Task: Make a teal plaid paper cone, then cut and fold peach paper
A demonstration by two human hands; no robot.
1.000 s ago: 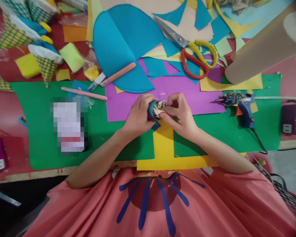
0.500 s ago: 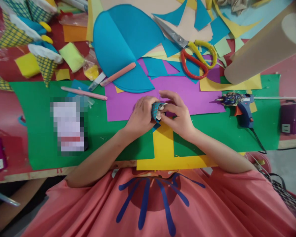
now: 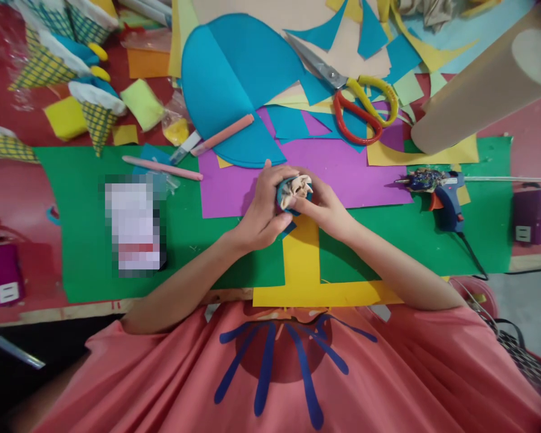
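Between my two hands is a small blue fabric pouch (image 3: 281, 195), with crumpled cream cloth (image 3: 301, 187) gathered in its round opening, which faces up. My left hand (image 3: 265, 207) wraps the pouch from the left, thumb below. From the right, my right hand (image 3: 327, 207) holds it, with its thumb pressed on the cream cloth at the near rim. The pouch's lower part is hidden by my fingers. Under my hands lie a purple sheet (image 3: 231, 192), a green sheet (image 3: 360, 240) and a yellow strip (image 3: 301, 258).
Scissors (image 3: 342, 84) with red and yellow handles lie beyond, near a blue paper round (image 3: 220, 72). On the right are a glue gun (image 3: 448, 198) with its cord and a thick tan roll (image 3: 482, 90). Checked fabric cones (image 3: 97, 117) and pink pens (image 3: 162, 168) lie on the left.
My right fingers have moved from inside the pouch's opening to around its side, thumb on top. The opening has turned upward, and more cream cloth shows. The view has shifted slightly.
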